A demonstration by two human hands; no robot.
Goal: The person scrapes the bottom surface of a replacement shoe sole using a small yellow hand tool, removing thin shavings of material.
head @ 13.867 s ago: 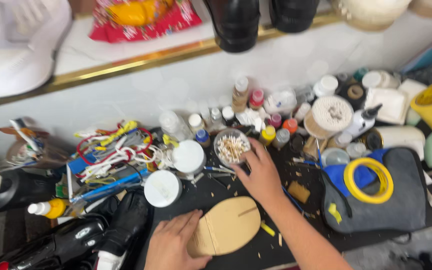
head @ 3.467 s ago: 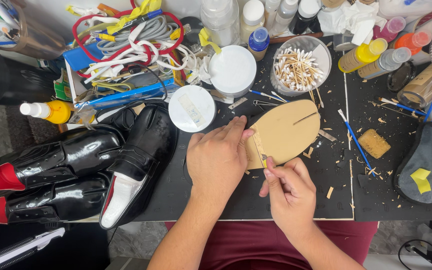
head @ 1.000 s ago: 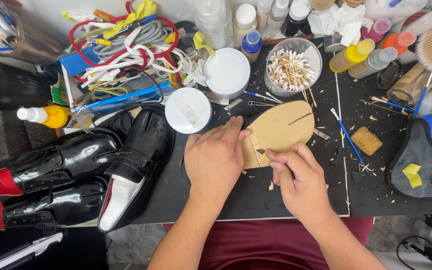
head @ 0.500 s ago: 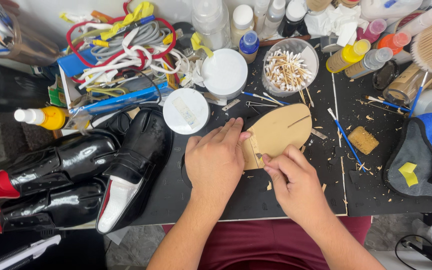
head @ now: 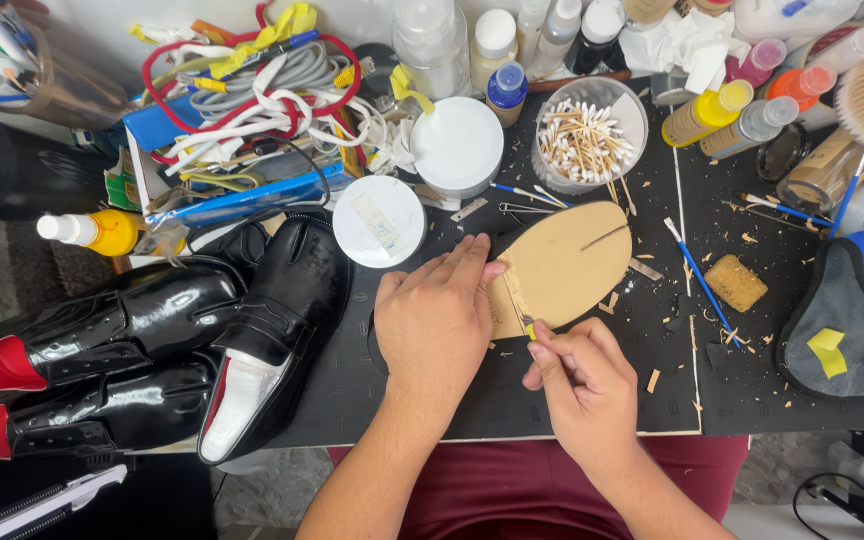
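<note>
A tan oval sole piece (head: pixel 567 262) lies flat on the black cutting mat (head: pixel 512 390). My left hand (head: pixel 437 320) presses down on its near left end with flat fingers. My right hand (head: pixel 582 385) grips a small cutting tool (head: pixel 529 325) with a yellow tip, its point touching the sole's cut edge beside my left fingertips. Tan shavings lie scattered on the mat around the sole.
Black glossy shoes (head: pixel 142 345) with red soles lie at the left. A round white lid (head: pixel 380 220), a white tub (head: pixel 457 145), a bowl of cotton swabs (head: pixel 587 135), bottles, a box of laces (head: pixel 242 110) and a tan sponge (head: pixel 735 282) crowd the back and right.
My right hand has drawn the tool along the sole's edge toward me and slightly left. My left hand stays pressed on the sole.
</note>
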